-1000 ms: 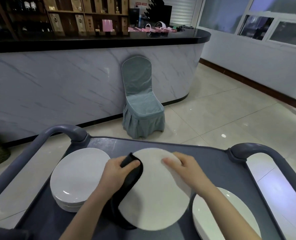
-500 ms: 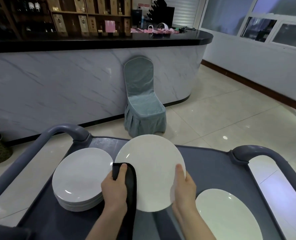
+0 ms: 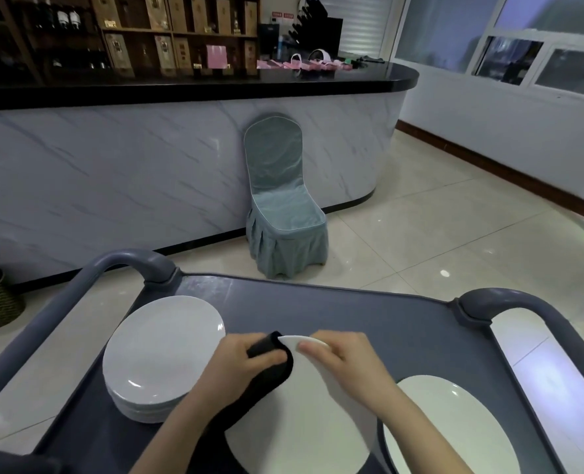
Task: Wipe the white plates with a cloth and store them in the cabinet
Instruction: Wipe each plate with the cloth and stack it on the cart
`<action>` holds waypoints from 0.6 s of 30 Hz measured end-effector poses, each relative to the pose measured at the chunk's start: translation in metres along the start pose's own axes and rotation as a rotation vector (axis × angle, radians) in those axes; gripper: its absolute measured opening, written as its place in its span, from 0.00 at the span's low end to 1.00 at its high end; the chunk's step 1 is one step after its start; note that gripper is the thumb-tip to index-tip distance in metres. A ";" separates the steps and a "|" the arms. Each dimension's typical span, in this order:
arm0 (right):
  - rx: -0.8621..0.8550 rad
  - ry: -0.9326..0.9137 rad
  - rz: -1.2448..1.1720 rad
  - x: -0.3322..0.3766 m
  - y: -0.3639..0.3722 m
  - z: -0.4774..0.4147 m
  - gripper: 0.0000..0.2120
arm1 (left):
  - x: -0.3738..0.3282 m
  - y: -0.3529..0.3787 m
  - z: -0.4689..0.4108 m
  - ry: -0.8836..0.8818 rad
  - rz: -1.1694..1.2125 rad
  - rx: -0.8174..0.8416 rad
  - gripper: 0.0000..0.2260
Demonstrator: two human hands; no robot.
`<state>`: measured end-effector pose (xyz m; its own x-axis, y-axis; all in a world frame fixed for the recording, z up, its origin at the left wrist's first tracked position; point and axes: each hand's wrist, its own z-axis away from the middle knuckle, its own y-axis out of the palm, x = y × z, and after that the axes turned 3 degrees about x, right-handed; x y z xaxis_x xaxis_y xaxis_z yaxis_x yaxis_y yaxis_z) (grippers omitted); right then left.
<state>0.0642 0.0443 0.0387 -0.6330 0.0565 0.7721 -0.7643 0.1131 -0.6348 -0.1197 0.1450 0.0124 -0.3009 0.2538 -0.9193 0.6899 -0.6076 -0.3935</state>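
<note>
Plate [image 3: 304,419] rim pinched by right hand [image 3: 345,360], left hand [image 3: 239,367] gripping cloth [image 3: 266,378]

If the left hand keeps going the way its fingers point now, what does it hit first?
The left hand, gripping the black cloth, points right along the held plate's far rim. It would probably meet the right hand's fingertips first, though depth is unclear.

Right plate [image 3: 454,425] cut off by the bottom edge

Glossy white plates [image 3: 162,350], a soft black cloth [image 3: 266,374], and a smooth matt grey plastic cart [image 3: 403,323].
</note>
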 end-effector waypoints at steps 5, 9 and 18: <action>-0.498 0.338 -0.611 -0.004 -0.001 0.002 0.21 | 0.017 0.031 0.013 -0.363 0.423 -0.524 0.06; -0.807 0.641 -0.941 0.006 0.038 -0.003 0.15 | -0.006 0.066 0.011 -0.444 0.663 -0.742 0.07; -0.329 -0.094 -0.002 -0.017 0.000 0.037 0.33 | -0.002 -0.009 -0.012 -0.531 0.708 -0.516 0.08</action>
<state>0.0699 0.0067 0.0246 -0.6519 -0.0338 0.7575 -0.6945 0.4276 -0.5786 -0.1173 0.1592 0.0173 0.1198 -0.4799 -0.8691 0.9841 -0.0583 0.1679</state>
